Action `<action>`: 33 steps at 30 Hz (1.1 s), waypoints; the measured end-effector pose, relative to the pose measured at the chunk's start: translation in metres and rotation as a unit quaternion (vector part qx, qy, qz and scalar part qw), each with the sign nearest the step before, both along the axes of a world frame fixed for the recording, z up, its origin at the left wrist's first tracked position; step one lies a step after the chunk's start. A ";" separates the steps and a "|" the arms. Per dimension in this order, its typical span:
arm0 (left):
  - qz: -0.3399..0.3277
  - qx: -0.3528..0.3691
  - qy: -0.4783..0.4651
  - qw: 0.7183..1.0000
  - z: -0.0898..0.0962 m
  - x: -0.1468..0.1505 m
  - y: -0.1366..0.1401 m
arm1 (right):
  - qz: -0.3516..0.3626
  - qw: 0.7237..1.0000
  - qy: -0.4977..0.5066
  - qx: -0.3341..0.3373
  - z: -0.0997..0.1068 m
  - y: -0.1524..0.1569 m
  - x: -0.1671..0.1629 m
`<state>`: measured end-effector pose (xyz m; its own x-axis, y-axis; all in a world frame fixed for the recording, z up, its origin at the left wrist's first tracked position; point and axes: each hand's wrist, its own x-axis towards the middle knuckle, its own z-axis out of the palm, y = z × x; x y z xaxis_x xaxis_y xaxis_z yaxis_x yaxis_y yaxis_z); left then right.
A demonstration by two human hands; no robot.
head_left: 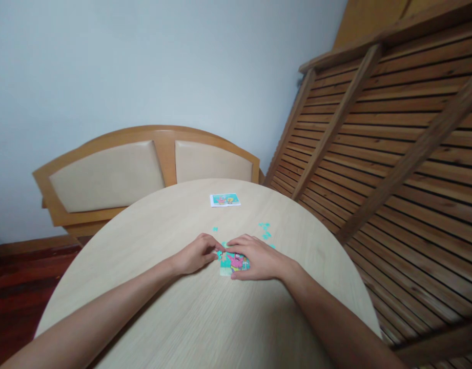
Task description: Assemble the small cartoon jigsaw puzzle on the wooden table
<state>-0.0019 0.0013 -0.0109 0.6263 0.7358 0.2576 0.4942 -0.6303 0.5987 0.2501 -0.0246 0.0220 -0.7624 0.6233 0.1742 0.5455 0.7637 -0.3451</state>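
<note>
A partly joined jigsaw puzzle [236, 262], turquoise with a pink cartoon figure, lies flat on the round table. My left hand [198, 253] is at its left edge, thumb and fingers closed on a small turquoise puzzle piece [220, 254] that touches or nearly touches the joined part. From the right, my right hand [259, 259] spans the puzzle, its fingers along the top edge and its thumb at the bottom edge, covering the right side. Loose turquoise puzzle pieces [266, 235] are scattered beyond my right hand. One loose piece [215, 229] sits beyond my left hand.
A picture card [225, 200] with two cartoon figures lies toward the far side of the pale wooden table [174, 318]. Behind the table stands a padded wooden headboard [164, 134]. A slatted wooden frame [374, 154] leans along the right, close to the table's edge.
</note>
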 end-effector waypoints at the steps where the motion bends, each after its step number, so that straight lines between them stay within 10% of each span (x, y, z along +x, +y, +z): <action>1: -0.003 0.004 0.000 1.000 -0.001 0.000 0.000 | 0.000 1.000 0.000 0.000 0.000 0.000 0.000; 33: -0.070 0.124 0.069 0.987 0.015 0.008 -0.011 | -0.002 1.000 0.011 -0.003 -0.001 0.000 0.000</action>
<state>0.0058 -0.0096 0.0044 0.7595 0.5647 0.3230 0.4583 -0.8168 0.3504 0.2505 -0.0242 0.0215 -0.7557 0.6276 0.1871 0.5408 0.7592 -0.3621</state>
